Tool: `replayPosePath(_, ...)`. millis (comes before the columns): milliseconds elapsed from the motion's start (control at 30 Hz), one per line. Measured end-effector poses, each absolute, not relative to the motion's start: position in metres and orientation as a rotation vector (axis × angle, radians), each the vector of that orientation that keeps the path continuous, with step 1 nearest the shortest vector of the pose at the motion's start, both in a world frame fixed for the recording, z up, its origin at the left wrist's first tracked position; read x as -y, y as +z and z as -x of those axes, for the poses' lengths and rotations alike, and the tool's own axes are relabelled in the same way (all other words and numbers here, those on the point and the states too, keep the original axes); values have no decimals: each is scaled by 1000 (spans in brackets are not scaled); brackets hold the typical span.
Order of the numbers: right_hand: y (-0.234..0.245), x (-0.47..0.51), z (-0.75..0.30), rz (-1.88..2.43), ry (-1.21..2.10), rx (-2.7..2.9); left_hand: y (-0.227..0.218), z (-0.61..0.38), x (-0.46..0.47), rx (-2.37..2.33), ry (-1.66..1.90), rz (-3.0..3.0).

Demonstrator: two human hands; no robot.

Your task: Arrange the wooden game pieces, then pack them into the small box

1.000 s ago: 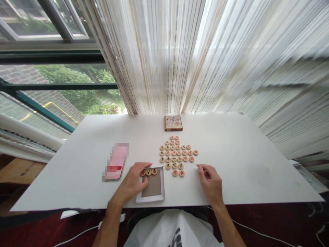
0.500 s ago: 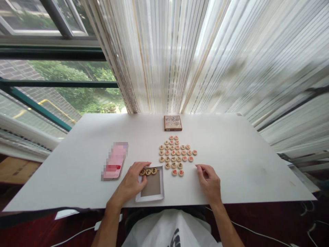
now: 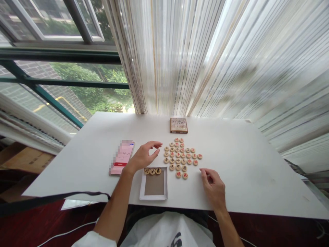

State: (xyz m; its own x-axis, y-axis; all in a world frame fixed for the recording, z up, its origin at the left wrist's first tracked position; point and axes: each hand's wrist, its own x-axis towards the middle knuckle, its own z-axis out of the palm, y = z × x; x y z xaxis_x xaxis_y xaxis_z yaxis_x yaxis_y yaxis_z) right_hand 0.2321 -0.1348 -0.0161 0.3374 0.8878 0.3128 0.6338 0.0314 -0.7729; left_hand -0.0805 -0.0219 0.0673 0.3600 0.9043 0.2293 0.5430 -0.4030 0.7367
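A pale striped curtain [image 3: 169, 58] hangs beyond the white, smooth-topped counter [image 3: 244, 164]. Near the counter's front edge sits a square open tray [image 3: 166, 185] with white walls and a grey-brown bottom. The left hand [image 3: 144, 155] is over the counter just beyond the tray, half open — thumb and fingers apart, nothing visible between them — its fingertips near the pieces. The right hand [image 3: 214, 188] curls loosely to their right; whether it holds anything, I cannot tell. A pink-screened phone [image 3: 123, 157] lies left of the left hand; a flat, brown-edged box [image 3: 179, 126] lies farther back. Round, light wooden pieces [image 3: 183, 155] with red or black characters lie grouped mid-counter; three dark-lettered wooden discs [image 3: 152, 171] line the tray's far wall.
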Motion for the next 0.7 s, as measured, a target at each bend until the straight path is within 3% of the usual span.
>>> replayPosePath(700,-20,135,-234,1671,368,1418,76,38,-7,-1026,471,-2042)
